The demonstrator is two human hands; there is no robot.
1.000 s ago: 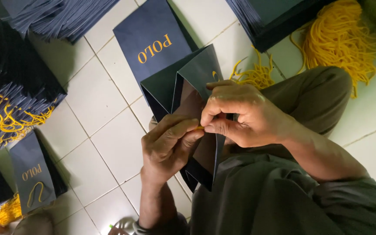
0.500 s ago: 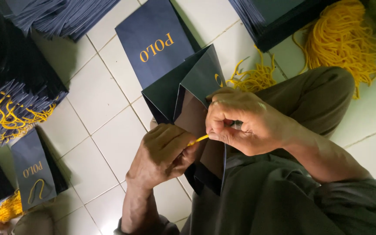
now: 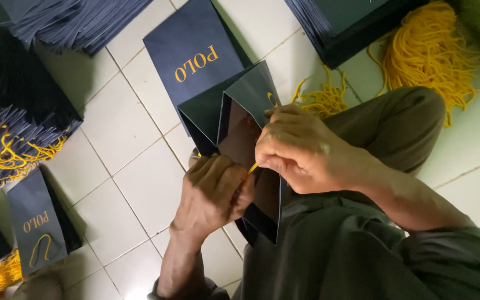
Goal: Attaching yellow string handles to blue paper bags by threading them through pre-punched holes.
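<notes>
I hold a dark navy paper bag [image 3: 249,94] open over my lap, its mouth facing me. My left hand [image 3: 215,191] grips the bag's near edge from below, fingers curled shut on it. My right hand [image 3: 298,150] pinches a short yellow cord [image 3: 253,167] against the bag's inner wall near the rim. Only a small end of the cord shows between my two hands; the rest is hidden by my fingers.
A flat navy bag with gold lettering [image 3: 195,53] lies on the white tiled floor [image 3: 129,166]. Stacks of navy bags [image 3: 73,22] sit at the top left and top right. A heap of yellow cords [image 3: 429,50] lies at the right; finished bags with cord handles [image 3: 12,147] stand at the left.
My left hand slid down and back up along the bag edge. The yellow cord end showed longer between my hands half a second ago and is now shorter.
</notes>
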